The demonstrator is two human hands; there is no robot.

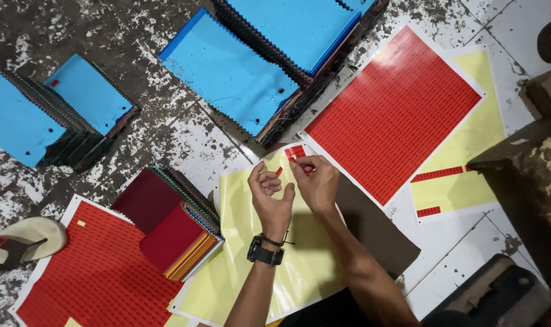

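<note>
The left hand [272, 192] was raised over a yellow backing sheet [299, 260], palm turned inward, its fingers [264, 179] loosely curled. A tiny red sticker [279, 171] sat at the tips of those fingers, apparently pinched between thumb and forefinger, though the contact was too small to make out surely. Just beside it, the right hand [315, 181] had its fingers [301, 162] drawn narrow, the tips pressed down near a small remaining patch of red stickers [296, 151] at the top corner of the yellow sheet; whether they gripped one could not be told. A black wristwatch [265, 253] circled the left wrist.

Beyond the fingertips lay a full red sticker sheet [393, 112], and farther off stacks of blue fabric swatches [227, 72]. Behind the left hand's knuckles stood a pile of dark red swatches [166, 224] and another red sticker sheet [99, 272].
</note>
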